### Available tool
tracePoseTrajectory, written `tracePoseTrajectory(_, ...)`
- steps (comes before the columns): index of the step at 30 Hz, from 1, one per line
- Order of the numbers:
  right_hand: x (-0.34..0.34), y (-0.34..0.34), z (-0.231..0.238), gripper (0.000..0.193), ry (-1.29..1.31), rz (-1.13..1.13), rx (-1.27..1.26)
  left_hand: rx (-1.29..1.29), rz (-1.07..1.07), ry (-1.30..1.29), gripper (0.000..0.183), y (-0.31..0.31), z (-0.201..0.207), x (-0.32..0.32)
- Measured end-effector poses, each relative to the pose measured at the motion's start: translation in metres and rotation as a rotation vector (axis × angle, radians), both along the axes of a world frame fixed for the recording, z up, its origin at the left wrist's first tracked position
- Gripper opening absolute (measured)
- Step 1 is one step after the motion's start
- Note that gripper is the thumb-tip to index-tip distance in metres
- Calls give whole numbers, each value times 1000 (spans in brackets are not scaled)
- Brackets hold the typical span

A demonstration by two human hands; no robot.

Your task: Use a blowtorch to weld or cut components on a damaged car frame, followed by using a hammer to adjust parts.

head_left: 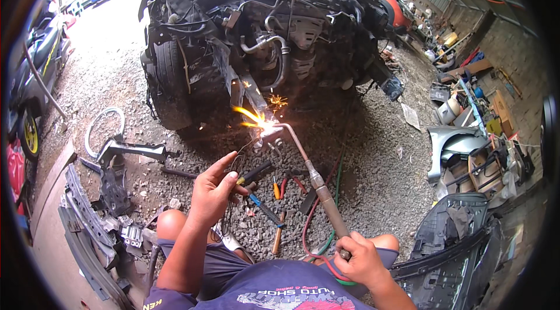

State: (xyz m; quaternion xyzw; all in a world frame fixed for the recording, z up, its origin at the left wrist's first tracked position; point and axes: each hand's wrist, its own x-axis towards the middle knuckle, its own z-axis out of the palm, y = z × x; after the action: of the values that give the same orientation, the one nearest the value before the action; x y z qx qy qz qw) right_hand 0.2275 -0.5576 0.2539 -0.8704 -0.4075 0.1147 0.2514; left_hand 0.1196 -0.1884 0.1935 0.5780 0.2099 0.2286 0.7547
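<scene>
My right hand [360,260] is wrapped round the handle of a gas welding torch [331,211], whose bent tip reaches up and forward. At the tip a bright yellow-white flame [252,116] burns against the end of a metal frame rail [254,97] on a stripped car front [297,30], and sparks fly off. My left hand [211,194] pinches a thin filler wire [247,145], its far end close to the flame. Loose loops of the wire hang beside my left wrist. Glare hides the exact spot where flame, wire and metal meet.
Red and green hoses [338,193] run from the torch across the gravel. Between my knees lie a hammer [279,233], a blue-handled tool [265,209] and an orange-handled screwdriver [276,188]. Bumper parts [87,234] lie left; a silver fender [436,152] and scrap stand right.
</scene>
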Motion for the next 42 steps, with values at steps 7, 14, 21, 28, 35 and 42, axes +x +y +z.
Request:
tracePoseTrajectory(7, 1, 0, 1, 15, 4, -3, 3, 14, 0, 8, 54, -1, 0, 1)
tracePoseTrajectory(14, 1, 0, 0, 15, 5, -10, -14, 9, -9, 0, 52, 1, -1, 2)
tracePoseTrajectory(21, 0, 0, 1, 16, -5, 4, -10, 19, -12, 1, 52, 2, -1, 2)
tracePoseTrajectory(28, -1, -1, 1, 17, -5, -3, -10, 31, -8, 3, 53, 1, 0, 3)
tracePoseTrajectory(35, -2, 1, -1, 18, -8, -10, -7, 31, 1, 4, 53, 2, -2, 4)
tracePoseTrajectory(42, -2, 2, -1, 18, -9, -5, 4, 39, -21, -5, 54, 3, -3, 4)
